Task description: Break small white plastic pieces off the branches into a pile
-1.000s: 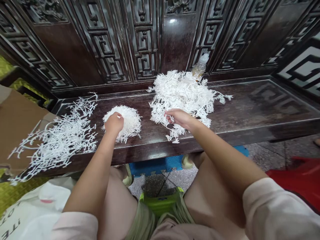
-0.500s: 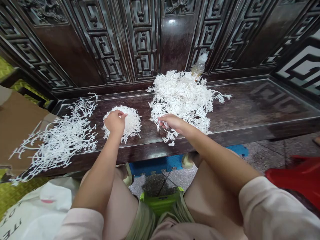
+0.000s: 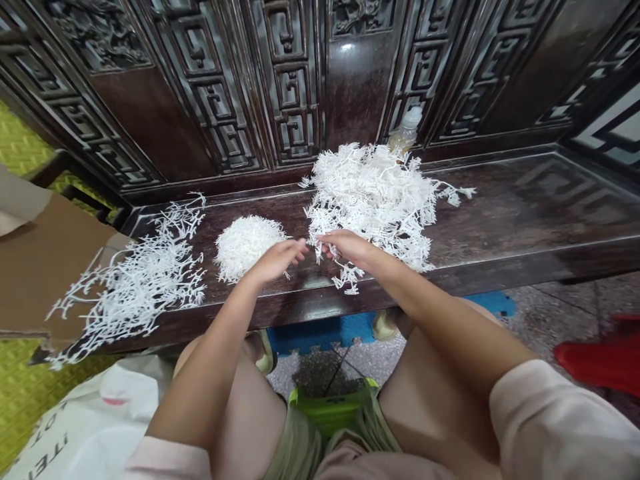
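Observation:
My right hand (image 3: 345, 245) is closed on a white branched plastic sprig (image 3: 319, 252) at the front left of a large heap of tangled white plastic sprigs (image 3: 373, 190). Just left of it, my left hand (image 3: 281, 259) reaches toward the sprig, its fingers slightly apart and no held thing visible. Beside that hand lies a rounded pile of small white plastic bits (image 3: 245, 243). Further left, bare white branching stems (image 3: 145, 280) are spread in a loose heap, partly over brown cardboard.
A dark wooden bench (image 3: 500, 213) bears the heaps, backed by carved panels. A clear bottle (image 3: 406, 130) stands behind the large heap. Cardboard (image 3: 45, 273) and a white bag (image 3: 100, 413) are at left. A red plastic object (image 3: 600, 360) is at right, a green stool (image 3: 333, 410) below.
My left hand has left the pile of small bits and moved right, close to my right hand. My right hand stays at the large heap with the sprig. The view has shifted slightly.

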`<state>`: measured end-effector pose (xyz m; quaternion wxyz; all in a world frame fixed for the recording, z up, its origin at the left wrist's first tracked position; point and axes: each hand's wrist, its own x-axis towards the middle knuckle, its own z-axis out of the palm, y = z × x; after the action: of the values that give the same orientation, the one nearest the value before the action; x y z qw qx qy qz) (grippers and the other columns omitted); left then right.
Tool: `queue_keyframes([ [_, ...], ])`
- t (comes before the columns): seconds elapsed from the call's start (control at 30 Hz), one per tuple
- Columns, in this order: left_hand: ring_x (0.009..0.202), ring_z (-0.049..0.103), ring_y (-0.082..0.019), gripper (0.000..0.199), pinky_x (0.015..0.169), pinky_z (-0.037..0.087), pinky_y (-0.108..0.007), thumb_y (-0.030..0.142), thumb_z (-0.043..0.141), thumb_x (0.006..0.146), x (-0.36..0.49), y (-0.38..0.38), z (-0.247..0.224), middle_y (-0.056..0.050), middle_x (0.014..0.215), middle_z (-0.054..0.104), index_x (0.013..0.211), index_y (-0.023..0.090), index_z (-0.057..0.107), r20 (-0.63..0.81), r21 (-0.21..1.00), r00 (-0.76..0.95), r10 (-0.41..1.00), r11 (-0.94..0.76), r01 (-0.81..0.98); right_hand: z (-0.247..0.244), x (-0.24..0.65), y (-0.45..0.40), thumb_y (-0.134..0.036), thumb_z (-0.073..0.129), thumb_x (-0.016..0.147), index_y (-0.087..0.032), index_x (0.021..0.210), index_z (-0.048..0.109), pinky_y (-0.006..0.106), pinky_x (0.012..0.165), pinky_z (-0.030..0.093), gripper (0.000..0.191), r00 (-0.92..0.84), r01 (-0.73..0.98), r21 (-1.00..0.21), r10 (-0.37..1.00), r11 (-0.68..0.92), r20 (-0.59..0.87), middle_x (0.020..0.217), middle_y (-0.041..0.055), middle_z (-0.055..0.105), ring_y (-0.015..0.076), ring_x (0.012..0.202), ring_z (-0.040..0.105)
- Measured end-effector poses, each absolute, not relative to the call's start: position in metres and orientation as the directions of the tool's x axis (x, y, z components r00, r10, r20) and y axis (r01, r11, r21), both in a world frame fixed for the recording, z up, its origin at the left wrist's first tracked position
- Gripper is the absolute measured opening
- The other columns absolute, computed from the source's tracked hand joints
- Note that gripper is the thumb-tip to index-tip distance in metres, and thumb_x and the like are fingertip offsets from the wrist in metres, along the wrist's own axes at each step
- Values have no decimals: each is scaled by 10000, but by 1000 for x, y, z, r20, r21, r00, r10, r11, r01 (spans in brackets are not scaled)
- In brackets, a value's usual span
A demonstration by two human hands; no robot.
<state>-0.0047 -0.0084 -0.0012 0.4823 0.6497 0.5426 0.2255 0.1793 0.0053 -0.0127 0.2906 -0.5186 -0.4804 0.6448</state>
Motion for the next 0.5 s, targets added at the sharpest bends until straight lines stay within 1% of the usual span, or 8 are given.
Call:
queue_keyframes([
  [0.03, 696, 550, -145, 421, 664, 407, -275, 523, 396, 745, 2, -13, -1, -55, 783, 616, 802, 156, 594, -261, 885, 394, 881, 56, 462, -12, 179, 4, -334, 560, 701, -144, 612, 498, 195, 432, 279, 219, -298, 122, -928, 879, -351, -371, 571, -9, 532, 54, 456, 424],
  [0.07, 687, 548, -143, 437, 661, 410, -275, 538, 398, 737, 8, -16, -2, -56, 765, 614, 784, 151, 595, -267, 894, 429, 863, 56, 445, -11, 179, 3, -337, 569, 694, -143, 609, 495, 191, 436, 282, 225, -299, 124, -933, 884, -337, -359, 573, -6, 536, 53, 464, 425],
  [0.2, 661, 527, -131, 407, 643, 404, -269, 534, 439, 714, 17, -19, -9, -36, 720, 591, 716, 152, 580, -230, 888, 374, 899, 36, 459, -9, 178, -1, -321, 594, 667, -139, 597, 498, 184, 433, 273, 217, -336, 138, -933, 871, -331, -359, 546, -4, 535, 51, 468, 426],
  [0.3, 643, 505, -123, 359, 640, 393, -265, 495, 462, 711, 17, -15, -18, -18, 693, 575, 709, 157, 583, -223, 900, 437, 871, 12, 436, -7, 176, -3, -310, 581, 670, -133, 588, 518, 193, 438, 275, 205, -380, 127, -939, 859, -319, -343, 533, 2, 538, 57, 464, 425],
  [0.4, 629, 487, -114, 319, 637, 385, -255, 449, 460, 717, 20, -13, -23, -9, 676, 566, 708, 155, 585, -220, 933, 479, 850, 39, 358, -7, 175, -4, -262, 572, 663, -129, 559, 521, 203, 453, 283, 176, -365, 153, -941, 868, -302, -338, 506, 0, 519, 61, 466, 417],
  [0.5, 603, 467, -105, 280, 627, 370, -242, 398, 453, 715, 26, -13, -23, -1, 640, 554, 635, 150, 557, -236, 941, 447, 863, 89, 325, -9, 175, -3, -273, 564, 669, -141, 518, 471, 206, 463, 280, 221, -322, 213, -936, 885, -279, -337, 468, -24, 451, 58, 455, 381],
])
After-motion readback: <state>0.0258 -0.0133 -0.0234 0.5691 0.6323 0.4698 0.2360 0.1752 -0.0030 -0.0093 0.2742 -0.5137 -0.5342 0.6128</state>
